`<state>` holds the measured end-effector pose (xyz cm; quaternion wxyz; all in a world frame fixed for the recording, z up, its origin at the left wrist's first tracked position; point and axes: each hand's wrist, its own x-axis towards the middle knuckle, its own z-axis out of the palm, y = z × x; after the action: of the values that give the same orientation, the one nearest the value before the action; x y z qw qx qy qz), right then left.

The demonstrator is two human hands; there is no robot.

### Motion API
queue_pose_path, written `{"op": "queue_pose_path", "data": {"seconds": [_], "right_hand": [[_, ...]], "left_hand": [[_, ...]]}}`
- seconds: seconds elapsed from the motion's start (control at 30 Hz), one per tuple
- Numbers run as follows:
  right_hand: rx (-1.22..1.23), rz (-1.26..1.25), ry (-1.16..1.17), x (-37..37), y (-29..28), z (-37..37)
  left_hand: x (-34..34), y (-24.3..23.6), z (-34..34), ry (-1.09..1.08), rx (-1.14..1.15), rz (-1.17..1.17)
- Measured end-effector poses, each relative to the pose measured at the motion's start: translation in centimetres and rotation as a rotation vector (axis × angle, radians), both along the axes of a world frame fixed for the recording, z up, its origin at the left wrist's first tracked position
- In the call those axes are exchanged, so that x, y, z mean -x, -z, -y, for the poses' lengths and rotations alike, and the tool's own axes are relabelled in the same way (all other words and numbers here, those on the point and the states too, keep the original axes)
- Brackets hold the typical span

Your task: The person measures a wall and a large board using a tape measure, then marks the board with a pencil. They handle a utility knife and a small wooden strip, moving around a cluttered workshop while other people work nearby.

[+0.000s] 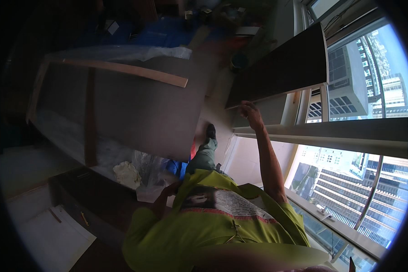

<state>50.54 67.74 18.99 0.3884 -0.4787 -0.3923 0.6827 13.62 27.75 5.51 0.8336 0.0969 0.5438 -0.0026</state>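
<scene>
My right hand [250,114] reaches forward on a bare forearm, its fingers loosely bent and somewhat apart. It overlaps the near edge of a large dark panel [281,68] leaning by the windows; whether it touches the panel I cannot tell. Nothing shows in its grasp. Low at my left side, my left hand [171,188] is in shadow beside my shirt, with its fingers not distinguishable. Close to it are clear plastic wrapping [149,165] and a crumpled cream-coloured bundle [127,175].
A wide grey board [145,113] with wooden strips [118,68] fills the left side. Blue sheeting [158,36] lies beyond it. A dark cabinet-like surface [95,199] is at the lower left, with a white sheet [54,235]. Window frames [322,136] line the right.
</scene>
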Motion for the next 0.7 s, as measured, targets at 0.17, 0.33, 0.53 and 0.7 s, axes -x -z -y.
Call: {"op": "queue_pose_path", "data": {"seconds": [0.17, 0.33, 0.53, 0.7], "right_hand": [[0.038, 0.046, 0.056, 0.3, 0.3, -11.8], [0.256, 0.018, 0.057, 1.1, 5.2, -14.7], [0.49, 0.05, 0.027, 1.1, 10.1, -17.6], [0.591, 0.124, 0.095, 1.0, 11.3, -24.9]], "left_hand": [[-1.8, -1.6, -4.1, -0.386, -0.168, -0.257], [-2.7, -3.4, -6.6, -0.696, -0.248, -0.427], [-5.6, -3.7, -9.1, -0.855, -0.175, -0.38], [-7.4, -2.8, -14.3, -0.925, -0.136, -0.359]]}}
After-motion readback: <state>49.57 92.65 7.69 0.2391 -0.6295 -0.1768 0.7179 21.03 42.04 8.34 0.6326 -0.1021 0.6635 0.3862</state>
